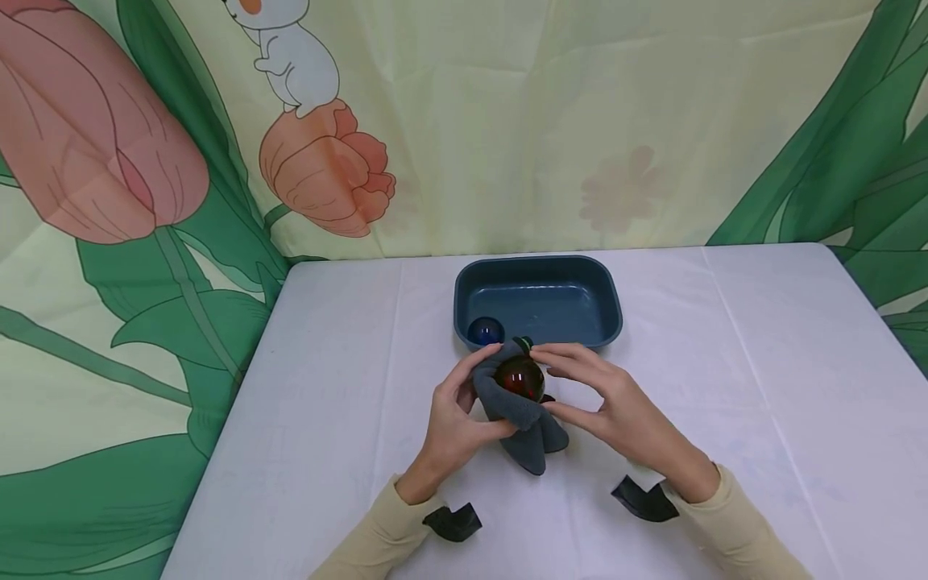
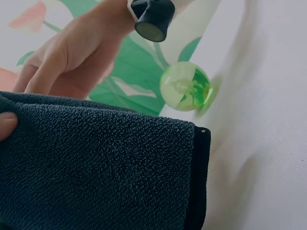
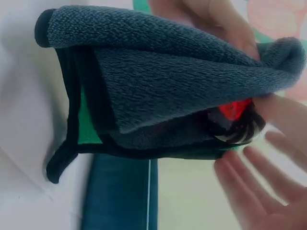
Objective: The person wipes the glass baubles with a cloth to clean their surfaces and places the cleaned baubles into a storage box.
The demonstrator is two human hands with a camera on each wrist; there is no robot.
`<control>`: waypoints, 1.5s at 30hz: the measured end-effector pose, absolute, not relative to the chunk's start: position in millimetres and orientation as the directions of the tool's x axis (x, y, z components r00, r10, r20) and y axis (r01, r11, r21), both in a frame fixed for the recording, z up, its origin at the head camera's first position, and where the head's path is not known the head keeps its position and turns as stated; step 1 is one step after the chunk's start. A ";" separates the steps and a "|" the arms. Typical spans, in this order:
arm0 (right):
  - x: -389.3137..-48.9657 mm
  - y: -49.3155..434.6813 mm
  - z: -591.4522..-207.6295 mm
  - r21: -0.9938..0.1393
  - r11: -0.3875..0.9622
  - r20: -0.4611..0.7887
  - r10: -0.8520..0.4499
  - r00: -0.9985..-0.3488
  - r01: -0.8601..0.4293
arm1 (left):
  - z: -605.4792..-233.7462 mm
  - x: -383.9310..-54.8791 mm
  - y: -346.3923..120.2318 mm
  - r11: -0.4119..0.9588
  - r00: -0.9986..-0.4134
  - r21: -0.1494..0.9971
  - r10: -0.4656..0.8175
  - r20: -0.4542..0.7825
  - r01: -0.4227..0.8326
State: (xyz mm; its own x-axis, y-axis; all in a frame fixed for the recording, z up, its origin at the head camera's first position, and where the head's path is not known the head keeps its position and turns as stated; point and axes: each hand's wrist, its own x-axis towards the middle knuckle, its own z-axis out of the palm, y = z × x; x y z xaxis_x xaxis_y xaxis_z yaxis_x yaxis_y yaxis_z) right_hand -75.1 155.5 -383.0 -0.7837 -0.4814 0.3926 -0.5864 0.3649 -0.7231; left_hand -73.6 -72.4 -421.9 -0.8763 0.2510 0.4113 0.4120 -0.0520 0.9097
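Note:
A dark red see-through ball [image 1: 520, 379] lies in a fold of a grey-blue towelling cloth [image 1: 532, 439] above the table. My left hand [image 1: 457, 419] grips the cloth from the left, fingers at its upper edge and thumb on its lower fold. My right hand [image 1: 609, 395] holds the ball from the right, thumb below and fingertips above. In the right wrist view a red part of the ball [image 3: 235, 109] shows under the cloth [image 3: 163, 91], close to the fingers [image 3: 235, 179]. A green see-through ball [image 2: 186, 88] sits past the cloth [image 2: 96, 163] in the left wrist view.
A dark blue basin [image 1: 551, 263] stands just behind the hands, with a blue ball [image 1: 486, 331] in its front left corner. White cloth covers the table [image 1: 348, 379]. A curtain with printed flowers [image 1: 493, 137] hangs behind the table.

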 end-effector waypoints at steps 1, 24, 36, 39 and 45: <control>-75.4 155.8 -382.8 -0.707 0.369 0.409 -0.482 -0.775 -0.603 | -422.0 -73.7 -72.5 -0.052 -0.877 0.910 0.250 0.411 0.412; -79.1 148.3 -392.8 -0.555 0.348 0.564 -0.510 -0.649 -0.756 | -422.8 -73.6 -73.4 -0.075 -0.878 0.911 0.246 0.410 0.405; -75.9 144.3 -391.2 -0.835 0.283 0.331 -0.428 -0.841 -0.472 | -424.0 -73.0 -73.6 -0.074 -0.877 0.910 0.244 0.413 0.408; -77.2 143.8 -391.1 -0.890 0.244 0.266 -0.410 -0.873 -0.385 | -423.8 -73.2 -73.4 -0.073 -0.875 0.909 0.247 0.416 0.411; -78.0 144.2 -391.1 -0.906 0.222 0.249 -0.412 -0.877 -0.361 | -422.9 -74.0 -73.4 -0.063 -0.874 0.906 0.244 0.420 0.418</control>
State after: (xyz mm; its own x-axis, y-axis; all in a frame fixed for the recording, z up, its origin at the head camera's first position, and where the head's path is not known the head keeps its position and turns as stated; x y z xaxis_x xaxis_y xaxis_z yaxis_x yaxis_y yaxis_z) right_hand -78.0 144.2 -391.1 -0.8766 -0.4116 0.2492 -0.3615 0.2216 -0.9056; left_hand -74.0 -73.4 -422.9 -0.8742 0.2439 0.4198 0.4177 -0.0629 0.9064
